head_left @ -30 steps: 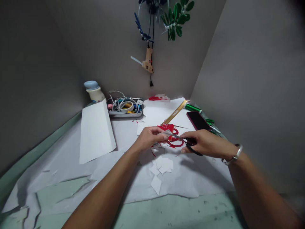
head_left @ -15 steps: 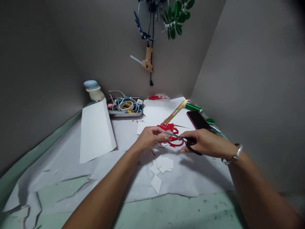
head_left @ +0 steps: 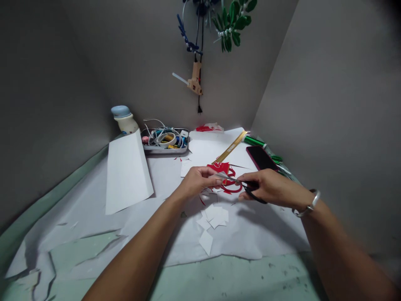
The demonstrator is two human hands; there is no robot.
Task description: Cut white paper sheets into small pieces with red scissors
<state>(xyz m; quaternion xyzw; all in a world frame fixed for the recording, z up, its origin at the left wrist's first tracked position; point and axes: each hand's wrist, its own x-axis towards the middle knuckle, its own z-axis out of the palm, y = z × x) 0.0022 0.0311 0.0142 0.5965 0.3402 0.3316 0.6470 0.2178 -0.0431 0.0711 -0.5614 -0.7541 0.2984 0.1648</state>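
Observation:
Between the thumb and fingers of my left hand (head_left: pixel 200 180) is a small piece of white paper (head_left: pixel 222 174), mostly covered by the fingers. My right hand (head_left: pixel 268 186) grips black-handled scissors (head_left: pixel 255 195), their blades pointing left at the paper. Whether the blades are touching it I cannot make out. Just beyond lie a red printed card (head_left: pixel 219 167) and red curved cut-outs (head_left: pixel 232 187). Several white paper pieces (head_left: pixel 217 215) lie on the sheet nearer to me, one diamond-shaped piece (head_left: pixel 206 241) apart from the others.
A folded white sheet (head_left: pixel 127 175) lies left, near a metal tray (head_left: pixel 166 151) of cords and tape. A gold ribbon (head_left: pixel 230 147), a phone (head_left: pixel 261 158) and a green roll (head_left: pixel 254 141) lie at right. A glue gun (head_left: pixel 195 79) hangs on the wall. The white table covering (head_left: pixel 134 246) is torn.
Almost nothing differs. The whole view has shifted very slightly, and both hands keep their hold on the paper and the scissors.

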